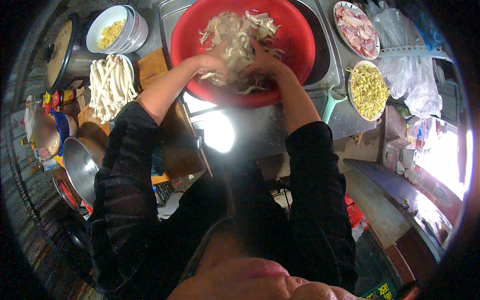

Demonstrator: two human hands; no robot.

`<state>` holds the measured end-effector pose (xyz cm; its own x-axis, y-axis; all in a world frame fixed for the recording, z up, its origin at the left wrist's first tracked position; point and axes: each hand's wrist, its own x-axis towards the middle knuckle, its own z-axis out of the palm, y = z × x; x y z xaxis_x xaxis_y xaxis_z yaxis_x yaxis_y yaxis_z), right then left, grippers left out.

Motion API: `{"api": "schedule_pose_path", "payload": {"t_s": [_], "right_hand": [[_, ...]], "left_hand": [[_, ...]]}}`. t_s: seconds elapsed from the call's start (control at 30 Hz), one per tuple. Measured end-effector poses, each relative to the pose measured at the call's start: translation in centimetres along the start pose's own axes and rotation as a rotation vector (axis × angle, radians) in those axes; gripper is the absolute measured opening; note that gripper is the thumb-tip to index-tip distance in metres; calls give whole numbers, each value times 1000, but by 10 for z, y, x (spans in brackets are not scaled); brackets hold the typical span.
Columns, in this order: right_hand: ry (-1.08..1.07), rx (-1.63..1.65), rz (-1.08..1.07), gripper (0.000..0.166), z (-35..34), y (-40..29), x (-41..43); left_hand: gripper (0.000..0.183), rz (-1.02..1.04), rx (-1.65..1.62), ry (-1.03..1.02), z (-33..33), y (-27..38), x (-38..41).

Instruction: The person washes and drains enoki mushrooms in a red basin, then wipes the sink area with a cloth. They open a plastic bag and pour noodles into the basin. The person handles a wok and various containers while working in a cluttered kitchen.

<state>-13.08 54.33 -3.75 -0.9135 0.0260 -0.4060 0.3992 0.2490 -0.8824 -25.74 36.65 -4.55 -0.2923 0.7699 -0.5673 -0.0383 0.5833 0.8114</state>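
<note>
A large red plastic basin (300,48) sits over the steel sink, holding torn pale mushroom pieces (240,41), apparently oyster mushrooms, in water. My left hand (213,63) and my right hand (265,64) are both down in the basin. They cup a bunch of the pieces between them, one hand on each side, thumbs towards me. Fingertips are partly hidden among the mushrooms. More pieces lie beyond my hands and near the basin's front wall.
Left are stacked bowls (137,32) with chopped yellow bits, long white mushrooms (111,86), a lidded pot (62,52) and a steel bowl (80,161). Right are a plate of raw meat (358,30), a bean sprout plate (369,92), a green peeler (332,105) and plastic bags (399,67).
</note>
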Motion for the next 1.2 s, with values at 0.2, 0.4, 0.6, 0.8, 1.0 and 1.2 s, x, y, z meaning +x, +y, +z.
{"api": "schedule_pose_path", "payload": {"t_s": [0.2,0.4,0.6,0.8,1.0,1.2], "right_hand": [[95,-9,-69,126,0,-14,-10],[100,160,-335,116,0,-62,-38],[117,135,-555,111,-13,-49,-9],[262,32,-504,107,-12,-55,-19],[338,28,-531,110,15,-56,-24],[398,183,-561,100,30,-76,-51]], "left_hand": [[122,6,-79,-15,-6,25,-19],[120,156,-171,-58,-18,50,-37],[112,303,-107,-72,-31,78,-55],[114,322,116,31,-38,96,-61],[117,181,175,33,-31,94,-72],[116,180,180,33,-32,106,-94]]}}
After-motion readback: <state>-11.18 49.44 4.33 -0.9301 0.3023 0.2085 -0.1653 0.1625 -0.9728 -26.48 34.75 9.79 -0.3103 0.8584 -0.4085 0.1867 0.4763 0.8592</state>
